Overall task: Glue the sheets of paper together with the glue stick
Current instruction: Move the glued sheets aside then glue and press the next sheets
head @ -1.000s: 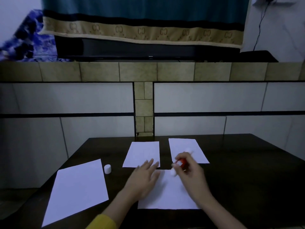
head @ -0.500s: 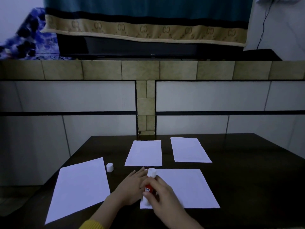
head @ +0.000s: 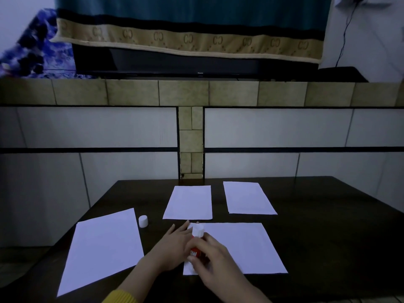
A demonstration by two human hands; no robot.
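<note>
On the tabletop (head: 328, 226), left hand (head: 172, 246) lies flat, pinning the near sheet (head: 244, 248). Right hand (head: 209, 256) grips the glue stick (head: 196, 243) at its left edge, spreading glue. Next, I'd guess, another sheet (head: 189, 202) goes on top.

Left hand (head: 172, 248) lies flat; right hand (head: 209, 256) fingers (head: 197, 244) curled, gripping.

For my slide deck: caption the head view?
Right hand rubs glue stick on near sheet; left hand steadies it.

Right hand (head: 211, 256) grips glue stick (head: 196, 241) over near sheet (head: 244, 248) — left hand (head: 172, 246) flat.
</note>
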